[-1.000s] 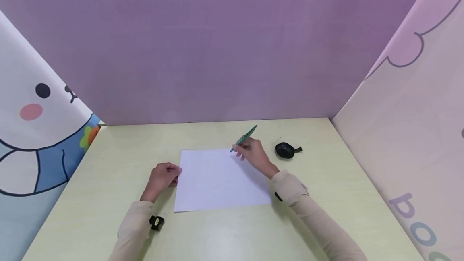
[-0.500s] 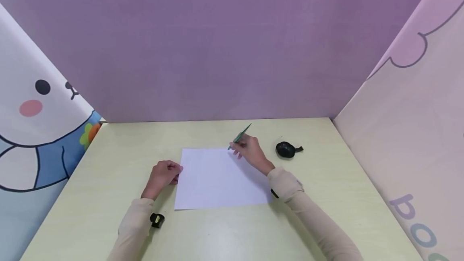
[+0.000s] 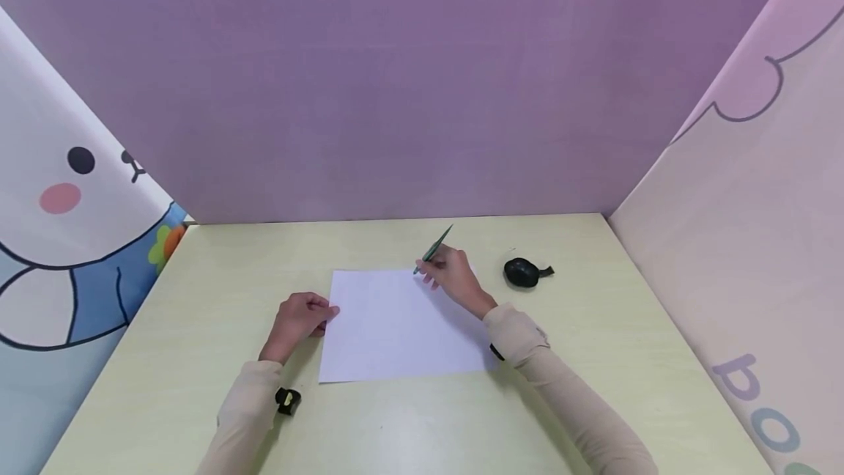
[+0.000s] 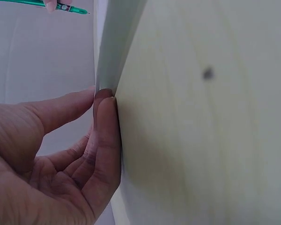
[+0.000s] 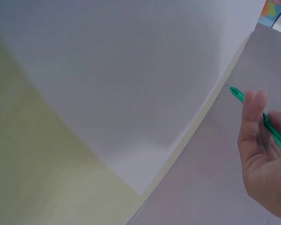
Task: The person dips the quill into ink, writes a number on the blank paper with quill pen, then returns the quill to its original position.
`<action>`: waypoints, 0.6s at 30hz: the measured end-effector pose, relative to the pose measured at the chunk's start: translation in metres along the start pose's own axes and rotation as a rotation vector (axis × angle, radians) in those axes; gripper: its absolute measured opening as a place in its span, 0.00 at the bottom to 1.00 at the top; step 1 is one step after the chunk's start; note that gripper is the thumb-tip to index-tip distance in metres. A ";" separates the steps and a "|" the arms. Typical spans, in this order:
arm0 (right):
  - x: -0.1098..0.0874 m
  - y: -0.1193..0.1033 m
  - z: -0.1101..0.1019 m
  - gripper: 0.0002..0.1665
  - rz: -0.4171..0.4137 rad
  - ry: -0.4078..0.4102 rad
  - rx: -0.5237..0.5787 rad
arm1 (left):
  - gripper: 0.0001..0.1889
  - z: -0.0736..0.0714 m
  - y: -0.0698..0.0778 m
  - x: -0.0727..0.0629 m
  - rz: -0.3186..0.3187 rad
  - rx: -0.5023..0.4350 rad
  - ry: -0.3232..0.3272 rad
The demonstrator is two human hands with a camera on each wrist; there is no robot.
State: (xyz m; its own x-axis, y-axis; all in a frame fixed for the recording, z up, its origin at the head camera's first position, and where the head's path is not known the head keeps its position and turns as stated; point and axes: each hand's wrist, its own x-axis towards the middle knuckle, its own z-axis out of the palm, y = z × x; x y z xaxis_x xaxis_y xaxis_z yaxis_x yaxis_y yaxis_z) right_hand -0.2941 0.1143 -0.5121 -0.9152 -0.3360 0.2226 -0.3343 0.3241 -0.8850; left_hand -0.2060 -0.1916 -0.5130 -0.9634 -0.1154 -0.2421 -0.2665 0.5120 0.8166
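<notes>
Purple wall panel [image 3: 422,94] beyond the far side of the paper, a cartoon-printed panel [image 3: 39,240] away to the paper's left, a pale lettered panel [image 3: 752,240] to its right, and between them the light surface [image 3: 422,431] with faint wood grain. And there's the white paper [image 3: 389,328], lying across the middle of it! Watch the left hand [image 3: 298,319] at the paper's left edge: the thumb now reaches a touch further over the margin than a moment ago. The left wrist view confirms it, thumb above, bent fingers below, edge pinched and lifted slightly off the surface. I'd call that a firmer hold, better for steadying the sheet. Over at the paper's far edge, the right hand [image 3: 458,278] has its fingers curled on a green pen [image 3: 437,244]. The pen has barely shifted, just a hair leftward, its fine tip over that edge and, by the wrist views, apart from the paper.

Now the textures: paper thin, smooth, matte, no marks I can make out; pen slim, translucent-looking, perhaps plastic. Right of the paper's far corner sits a black rounded object [image 3: 522,273], glossy, with a stubby strap-like tab; what it is, I can't tell. Soft beige sleeves [image 3: 244,398] come in from the paper's near side.
</notes>
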 end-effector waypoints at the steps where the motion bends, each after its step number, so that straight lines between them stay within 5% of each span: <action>1: 0.000 0.000 0.000 0.07 -0.001 -0.001 0.000 | 0.15 0.000 0.000 0.000 -0.004 0.003 0.001; 18: 0.003 0.001 0.003 0.07 0.031 0.012 -0.023 | 0.14 0.000 0.002 -0.002 -0.007 0.033 0.004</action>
State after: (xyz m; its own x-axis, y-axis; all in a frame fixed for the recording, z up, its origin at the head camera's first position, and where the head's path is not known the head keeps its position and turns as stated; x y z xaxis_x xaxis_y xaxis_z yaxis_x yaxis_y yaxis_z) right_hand -0.2963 0.1105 -0.5136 -0.9279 -0.3146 0.2000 -0.3104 0.3547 -0.8820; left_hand -0.2048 -0.1906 -0.5112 -0.9616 -0.1227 -0.2454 -0.2722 0.5394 0.7969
